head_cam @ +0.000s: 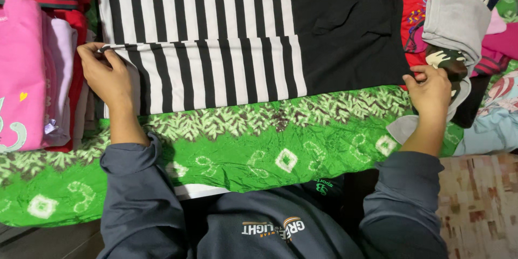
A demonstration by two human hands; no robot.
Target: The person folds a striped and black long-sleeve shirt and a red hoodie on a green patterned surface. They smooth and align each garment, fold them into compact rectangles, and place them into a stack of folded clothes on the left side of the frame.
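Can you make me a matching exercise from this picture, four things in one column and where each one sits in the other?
Things:
1. left hand
2. right hand
3. pink garment
4. green patterned cloth

Places:
A. far left, in the stack
B. pinching the striped edge of the black and white garment
C. spread under that garment
D. at its black edge

Pairs: 1-B, 2-D, 3-A, 4-C

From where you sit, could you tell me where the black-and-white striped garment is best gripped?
Probably by its folded edge's two ends. The striped garment lies flat and wide, so the left hand pinches the striped corner from the left, and the right hand takes the black corner from the right.
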